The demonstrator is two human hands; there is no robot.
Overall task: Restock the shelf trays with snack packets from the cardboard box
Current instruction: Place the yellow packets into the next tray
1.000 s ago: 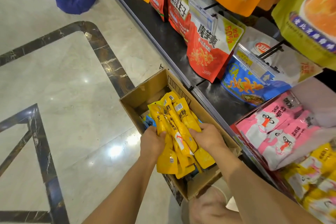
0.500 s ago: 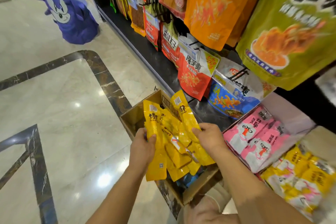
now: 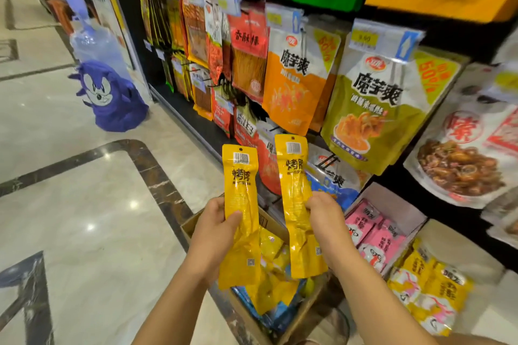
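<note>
My left hand [image 3: 214, 228] grips a long yellow snack packet [image 3: 241, 196] upright, with more yellow packets bunched below it. My right hand [image 3: 326, 221] grips a second yellow packet [image 3: 295, 190] the same way, just to the right. Both are raised above the open cardboard box [image 3: 301, 316] on the floor, which holds more yellow and blue packets. To the right, a white shelf tray [image 3: 392, 202] holds pink packets [image 3: 375, 235]. A nearer tray holds yellow packets [image 3: 429, 283].
Hanging snack bags fill the black shelf wall ahead, among them an orange bag [image 3: 294, 92] and a green bag [image 3: 378, 109]. A purple cartoon figure [image 3: 110, 98] stands on the marble floor [image 3: 84, 218] at the left, beside a blue display.
Both hands have lifted the yellow packets up out of the box and split them into two bunches. My view has tilted up toward the shelf.
</note>
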